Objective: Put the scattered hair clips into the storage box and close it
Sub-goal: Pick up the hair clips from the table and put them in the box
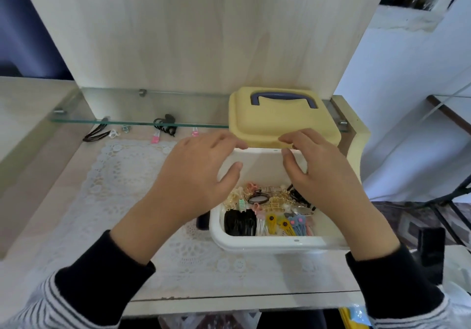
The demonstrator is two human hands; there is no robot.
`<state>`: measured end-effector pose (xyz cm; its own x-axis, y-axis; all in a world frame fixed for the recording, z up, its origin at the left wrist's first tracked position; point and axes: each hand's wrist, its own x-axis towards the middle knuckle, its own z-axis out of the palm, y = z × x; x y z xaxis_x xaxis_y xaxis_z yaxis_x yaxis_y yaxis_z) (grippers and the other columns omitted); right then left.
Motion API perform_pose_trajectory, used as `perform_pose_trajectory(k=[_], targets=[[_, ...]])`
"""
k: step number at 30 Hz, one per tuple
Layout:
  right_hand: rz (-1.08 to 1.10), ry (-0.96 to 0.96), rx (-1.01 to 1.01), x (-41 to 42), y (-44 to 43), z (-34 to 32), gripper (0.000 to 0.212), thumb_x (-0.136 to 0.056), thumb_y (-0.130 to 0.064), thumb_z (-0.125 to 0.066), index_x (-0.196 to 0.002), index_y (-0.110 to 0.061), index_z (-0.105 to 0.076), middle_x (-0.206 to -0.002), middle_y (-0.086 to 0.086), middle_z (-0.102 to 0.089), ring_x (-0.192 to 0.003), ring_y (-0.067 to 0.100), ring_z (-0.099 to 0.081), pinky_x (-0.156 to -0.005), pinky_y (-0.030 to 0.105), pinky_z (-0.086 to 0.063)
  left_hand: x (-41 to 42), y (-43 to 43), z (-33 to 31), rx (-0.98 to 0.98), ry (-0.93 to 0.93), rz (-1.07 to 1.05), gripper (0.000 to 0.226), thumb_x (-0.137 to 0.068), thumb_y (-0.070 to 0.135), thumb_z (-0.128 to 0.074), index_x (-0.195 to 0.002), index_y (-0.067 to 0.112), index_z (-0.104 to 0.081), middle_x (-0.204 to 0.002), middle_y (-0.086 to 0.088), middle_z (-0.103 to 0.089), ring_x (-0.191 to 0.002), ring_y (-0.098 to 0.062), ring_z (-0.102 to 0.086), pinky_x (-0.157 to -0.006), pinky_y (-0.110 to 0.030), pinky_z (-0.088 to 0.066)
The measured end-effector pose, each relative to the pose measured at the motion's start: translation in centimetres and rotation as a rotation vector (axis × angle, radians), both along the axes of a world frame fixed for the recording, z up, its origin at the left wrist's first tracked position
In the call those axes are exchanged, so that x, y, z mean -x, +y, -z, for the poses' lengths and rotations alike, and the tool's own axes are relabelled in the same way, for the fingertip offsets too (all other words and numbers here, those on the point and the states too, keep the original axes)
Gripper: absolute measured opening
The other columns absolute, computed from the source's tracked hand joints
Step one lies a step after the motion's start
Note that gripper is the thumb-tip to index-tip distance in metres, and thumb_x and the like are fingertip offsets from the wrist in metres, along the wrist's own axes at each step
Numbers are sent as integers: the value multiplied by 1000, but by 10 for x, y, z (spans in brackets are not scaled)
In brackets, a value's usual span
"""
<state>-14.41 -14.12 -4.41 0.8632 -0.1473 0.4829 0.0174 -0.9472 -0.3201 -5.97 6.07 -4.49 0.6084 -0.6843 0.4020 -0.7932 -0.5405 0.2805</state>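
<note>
A white storage box (267,246) stands on the table at the right, with several hair clips (275,216) lying inside. Its yellow lid (277,122), with a blue handle (284,97), is raised at the back of the box. My left hand (193,173) holds the lid's front left corner, fingers on top and thumb below. My right hand (321,176) pinches the lid's front edge the same way. Two pink clips (156,137) (195,132), black hair ties (165,125) and black pins (96,133) lie on the table under the glass shelf.
A glass shelf (127,122) juts out over the back of the table. A lace doily (122,176) covers the table's middle. A small dark object (203,220) sits against the box's left side. A black object (430,252) stands at the right edge.
</note>
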Motion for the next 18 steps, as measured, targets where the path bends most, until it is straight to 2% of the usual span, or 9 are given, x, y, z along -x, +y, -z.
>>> perform_pose_trajectory(k=[4, 7, 11, 16, 18], targets=[[71, -5, 125, -8, 30, 1, 33, -95, -36, -44, -109, -14, -64, -104, 1, -64, -91, 23, -60, -71, 37, -50, -5, 22, 12, 96, -28, -64, 37, -92, 41, -47, -124, 26, -59, -128, 6, -56, -115, -12, -55, -92, -32, -44], [58, -26, 147, -15, 57, 3, 37, -94, -38, -41, -105, -12, -64, -101, 4, -64, -89, 26, -60, -74, 38, -48, -10, 38, 21, 149, -43, -129, 37, -93, 39, -48, -125, 22, -58, -130, 3, -55, -114, -15, -57, -91, -38, -48], [12, -27, 133, -24, 98, 1, 41, -93, -43, -41, -109, -11, -63, -107, 5, -64, -96, 25, -60, -82, 37, -47, -22, 62, 34, 174, -37, -214, 40, -95, 39, -46, -127, 17, -58, -131, -2, -55, -119, -19, -56, -92, -44, -49], [-113, -75, 38, -36, 155, -2, 35, -93, -32, -48, -116, -10, -61, -116, 8, -61, -105, 25, -57, -88, 38, -48, -36, 93, 49, 164, 1, -327, 47, -90, 41, -39, -124, 16, -58, -129, -4, -57, -110, -23, -61, -84, -40, -52], [-144, -68, -27, -42, 178, 0, 30, -91, -25, -51, -115, -10, -60, -118, 9, -58, -107, 25, -55, -88, 37, -48, -44, 106, 59, 94, 58, -382, 53, -86, 42, -35, -126, 14, -57, -131, -6, -57, -114, -25, -59, -82, -41, -53]])
